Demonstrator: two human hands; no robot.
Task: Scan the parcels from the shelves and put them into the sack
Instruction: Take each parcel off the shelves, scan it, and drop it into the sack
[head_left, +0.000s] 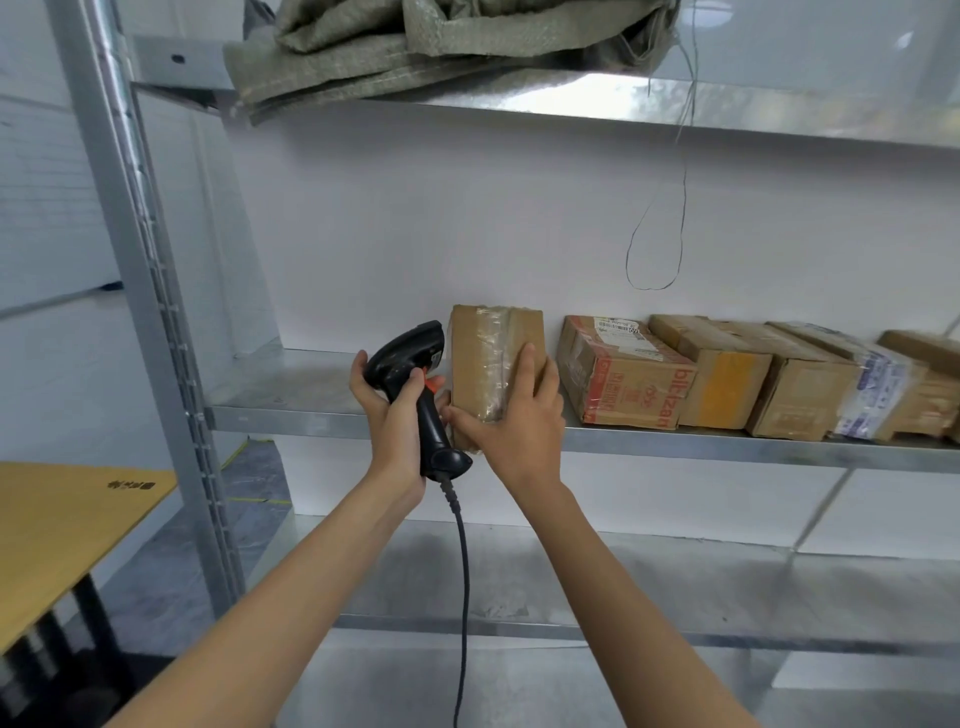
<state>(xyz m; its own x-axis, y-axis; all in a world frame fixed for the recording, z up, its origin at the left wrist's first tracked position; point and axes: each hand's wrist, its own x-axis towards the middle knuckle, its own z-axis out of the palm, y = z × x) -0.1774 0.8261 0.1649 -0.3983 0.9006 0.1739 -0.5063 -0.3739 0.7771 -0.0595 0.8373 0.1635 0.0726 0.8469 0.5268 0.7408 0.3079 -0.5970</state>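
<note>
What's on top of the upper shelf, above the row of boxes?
A crumpled grey-green woven sack lies on the upper shelf, one edge drooping over the front lip. A thin string hangs down from it in a loop. Anything under or behind the sack is hidden.

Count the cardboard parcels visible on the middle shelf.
5, perhaps more past the right edge. One stands upright under the right hand, beside the barcode scanner. Four lie in a row to its right: red-printed, yellow-taped, plain brown, and plastic-wrapped.

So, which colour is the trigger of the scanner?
Orange-red; the scanner body is black. The head view, the only one, shows the trigger beside the left hand.
</note>
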